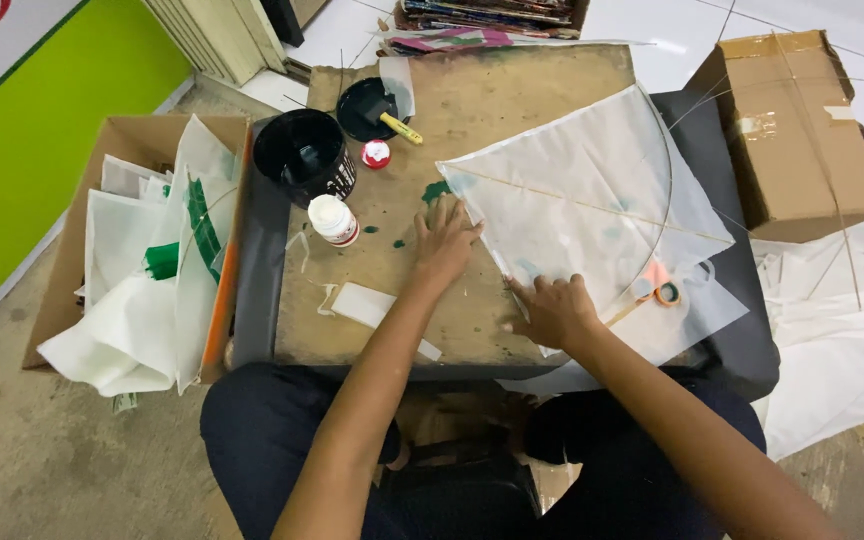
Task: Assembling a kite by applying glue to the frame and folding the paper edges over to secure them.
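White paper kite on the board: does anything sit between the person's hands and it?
Nothing visible. Both the left hand and the right hand already press flat on the left edge of the white paper kite. The scissors lie under the paper, away from the fingers.

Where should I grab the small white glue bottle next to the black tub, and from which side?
Grip the white glue bottle around its round body, probably from its right, the open board side. The black tub crowds its upper left, and the left hand is nearest.
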